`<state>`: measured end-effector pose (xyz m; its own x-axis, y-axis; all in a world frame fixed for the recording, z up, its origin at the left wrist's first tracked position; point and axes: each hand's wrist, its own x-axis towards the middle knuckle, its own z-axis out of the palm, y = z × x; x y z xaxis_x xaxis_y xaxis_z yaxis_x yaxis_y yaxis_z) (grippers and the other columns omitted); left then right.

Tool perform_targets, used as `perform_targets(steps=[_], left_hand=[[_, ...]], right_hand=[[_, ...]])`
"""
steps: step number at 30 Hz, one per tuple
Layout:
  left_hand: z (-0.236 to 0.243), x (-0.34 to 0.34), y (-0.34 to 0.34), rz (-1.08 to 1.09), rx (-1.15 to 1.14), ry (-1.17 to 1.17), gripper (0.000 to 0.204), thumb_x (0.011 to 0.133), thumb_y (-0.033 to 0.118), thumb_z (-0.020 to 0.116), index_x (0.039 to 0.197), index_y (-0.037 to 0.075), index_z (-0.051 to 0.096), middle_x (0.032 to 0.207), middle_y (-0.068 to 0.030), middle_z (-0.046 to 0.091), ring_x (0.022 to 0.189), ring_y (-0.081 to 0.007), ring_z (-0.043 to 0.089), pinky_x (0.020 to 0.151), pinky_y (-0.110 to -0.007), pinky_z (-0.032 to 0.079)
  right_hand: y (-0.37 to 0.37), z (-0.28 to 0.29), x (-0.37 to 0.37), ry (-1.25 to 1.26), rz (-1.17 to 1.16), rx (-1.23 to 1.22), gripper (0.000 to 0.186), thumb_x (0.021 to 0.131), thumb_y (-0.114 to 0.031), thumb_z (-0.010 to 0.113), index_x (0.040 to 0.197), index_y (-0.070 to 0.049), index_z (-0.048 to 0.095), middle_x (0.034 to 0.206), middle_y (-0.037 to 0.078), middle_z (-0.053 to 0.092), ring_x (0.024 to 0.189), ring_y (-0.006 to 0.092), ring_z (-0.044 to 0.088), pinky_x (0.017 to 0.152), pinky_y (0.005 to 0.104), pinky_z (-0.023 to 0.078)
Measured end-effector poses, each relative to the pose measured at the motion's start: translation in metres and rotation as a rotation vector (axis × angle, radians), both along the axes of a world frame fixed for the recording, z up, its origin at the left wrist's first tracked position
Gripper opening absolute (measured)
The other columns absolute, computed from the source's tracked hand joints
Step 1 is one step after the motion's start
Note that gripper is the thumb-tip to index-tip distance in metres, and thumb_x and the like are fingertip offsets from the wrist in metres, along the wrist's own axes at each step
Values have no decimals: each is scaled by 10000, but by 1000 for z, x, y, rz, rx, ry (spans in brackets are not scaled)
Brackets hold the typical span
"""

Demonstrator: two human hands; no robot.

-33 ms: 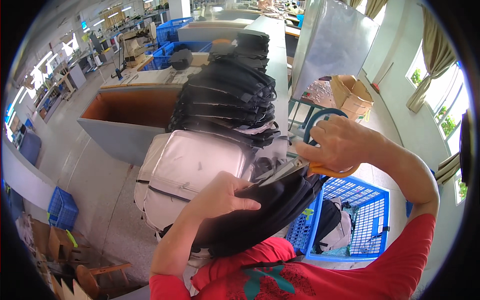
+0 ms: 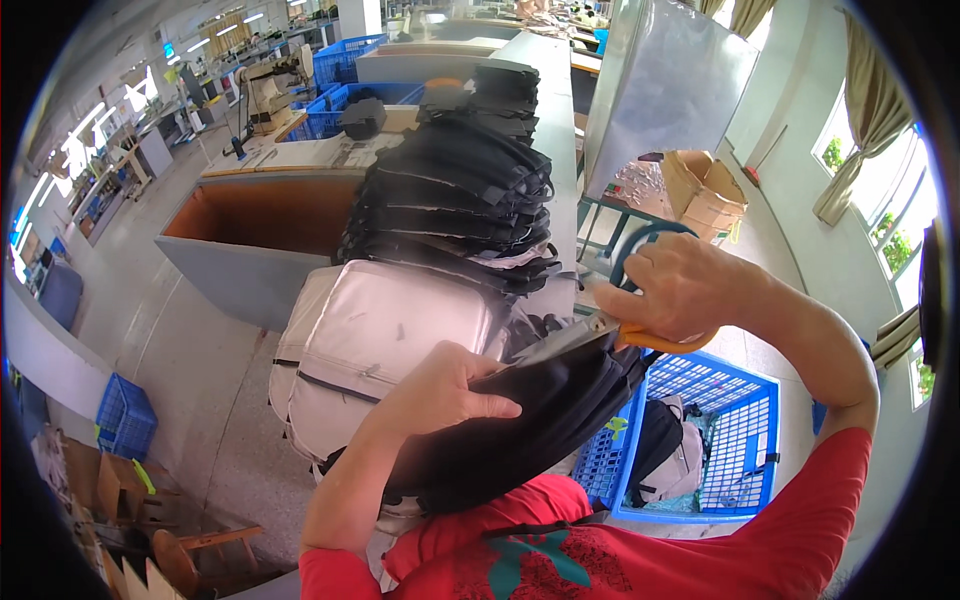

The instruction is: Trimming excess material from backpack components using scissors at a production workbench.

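Note:
A pair of scissors (image 2: 560,343) with one orange and one dark blue handle loop is in my right hand (image 2: 672,285), fingers closed through the loops. Its blades reach leftward along the top edge of a black padded bag (image 2: 520,425). My left hand (image 2: 445,395) grips that bag at its left end, thumb over the black fabric and fingers partly hidden. The blade tips come close to the left fingers. Beneath and beyond lies a pale backpack (image 2: 390,315) with dark zips. Whether a thread or strap sits between the blades, I cannot tell.
Behind the pale bag, a tall stack of black bags (image 2: 450,190) runs along the bench. A blue crate (image 2: 740,500) with bags inside stands at my right. To the left is a grey open-topped box (image 2: 240,275). A cardboard carton (image 2: 705,190) stands at the right rear.
The scissor blades have come closer together, and the blue loop has shifted slightly down toward the orange one. My left hand and the bag stay put.

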<state>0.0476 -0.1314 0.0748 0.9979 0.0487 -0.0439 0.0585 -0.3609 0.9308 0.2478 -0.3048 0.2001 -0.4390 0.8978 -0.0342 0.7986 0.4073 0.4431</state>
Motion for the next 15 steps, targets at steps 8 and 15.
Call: perform_targets(steps=[8, 15], left_hand=[[8, -2, 4, -14, -153, 24, 281, 684, 97, 762, 913, -32, 663, 746, 26, 647, 672, -29, 488, 646, -202, 415], [1, -8, 15, 12, -170, 33, 281, 686, 62, 748, 934, -30, 654, 754, 16, 640, 701, -35, 515, 666, -216, 429]], right_hand=[[-3, 3, 6, 460, -170, -6, 395, 766, -350, 681, 966, -46, 526, 626, 55, 504, 548, 170, 545, 479, 309, 404], [13, -46, 0, 1302, -376, -248, 455, 732, -135, 723, 1134, -49, 529, 855, 60, 566, 785, 147, 548, 692, 257, 442]])
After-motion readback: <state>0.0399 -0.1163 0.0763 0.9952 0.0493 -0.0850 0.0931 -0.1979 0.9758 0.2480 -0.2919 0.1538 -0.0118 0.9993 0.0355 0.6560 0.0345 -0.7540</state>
